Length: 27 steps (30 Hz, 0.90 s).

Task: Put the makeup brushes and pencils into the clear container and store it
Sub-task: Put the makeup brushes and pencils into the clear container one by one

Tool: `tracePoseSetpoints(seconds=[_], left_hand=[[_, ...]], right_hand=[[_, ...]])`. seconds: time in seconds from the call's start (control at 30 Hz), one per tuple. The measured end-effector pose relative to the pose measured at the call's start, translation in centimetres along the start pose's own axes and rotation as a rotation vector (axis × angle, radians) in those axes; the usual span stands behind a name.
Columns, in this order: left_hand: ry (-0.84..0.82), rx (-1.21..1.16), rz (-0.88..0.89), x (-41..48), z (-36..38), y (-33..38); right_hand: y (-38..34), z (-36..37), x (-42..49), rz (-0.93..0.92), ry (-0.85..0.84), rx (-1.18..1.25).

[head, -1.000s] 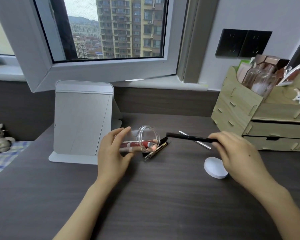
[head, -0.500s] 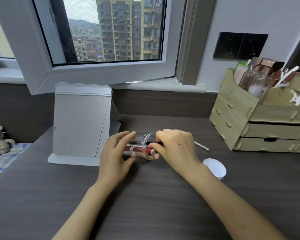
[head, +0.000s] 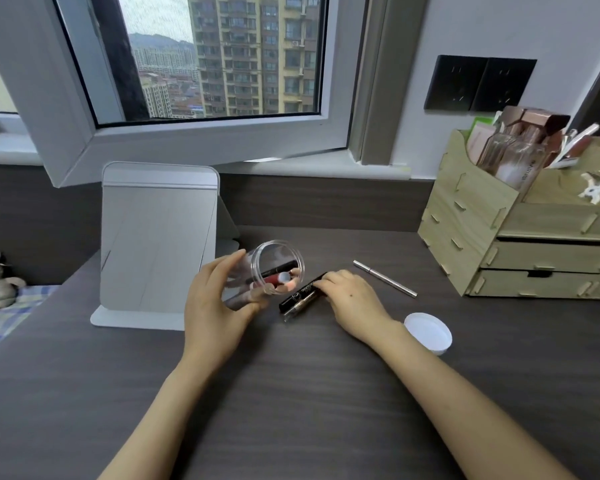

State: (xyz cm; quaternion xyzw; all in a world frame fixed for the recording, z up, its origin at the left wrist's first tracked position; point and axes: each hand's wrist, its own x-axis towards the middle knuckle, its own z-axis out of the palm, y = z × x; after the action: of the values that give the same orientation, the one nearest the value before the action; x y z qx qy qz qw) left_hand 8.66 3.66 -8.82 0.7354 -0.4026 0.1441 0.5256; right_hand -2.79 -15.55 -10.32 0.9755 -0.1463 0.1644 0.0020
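The clear container lies tipped on its side in the left hand, its open mouth turned toward the right hand. The left fingers curl round its wall, thumb underneath, a firm wrap that keeps it just off the desk. Inside it I can make out a red stick, a dark pencil and some pale tips crowding the rim.

Just beyond that mouth, the right hand's fingertips press down on the far end of a black tube lying on the desk with a thinner pencil touching it alongside. The fingers are bent close together over the tube; whether they have pinched it or merely rest on it, I cannot tell. A silver pencil lies apart on the far side of that hand, and the white lid sits near the wrist.

To my eye the step is picking up the black tube. It would go best pinched near the end, lifted level and slid in lengthwise, with the container's mouth kept tilted slightly up so nothing already inside rolls out. Taking the two touching pieces together might save a trip, though they could splay at the rim.
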Motion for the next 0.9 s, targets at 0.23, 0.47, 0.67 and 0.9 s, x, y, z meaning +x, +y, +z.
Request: tracePoseSetpoints(seconds=[0.23,0.47,0.67,0.9], left_hand=[[-0.017,0.037,0.025,0.1,0.2,-0.1],[-0.012,0.065,0.043,0.0,0.2,-0.3],[-0.031,0.092,0.074,-0.2,0.4,-0.3],[-0.087,0.172,0.180,-0.6,0.6,-0.2]], right_hand=[[0.9,-1.4,-0.3,-0.193,0.032,-0.261],[2.6,-4.1,-4.9,0.055,0.027,0.183],[-0.1,-10.0,-8.0,0.077,0.296,0.383],[-4.4,-9.2,-4.9,-0.070,0.405,0.098]])
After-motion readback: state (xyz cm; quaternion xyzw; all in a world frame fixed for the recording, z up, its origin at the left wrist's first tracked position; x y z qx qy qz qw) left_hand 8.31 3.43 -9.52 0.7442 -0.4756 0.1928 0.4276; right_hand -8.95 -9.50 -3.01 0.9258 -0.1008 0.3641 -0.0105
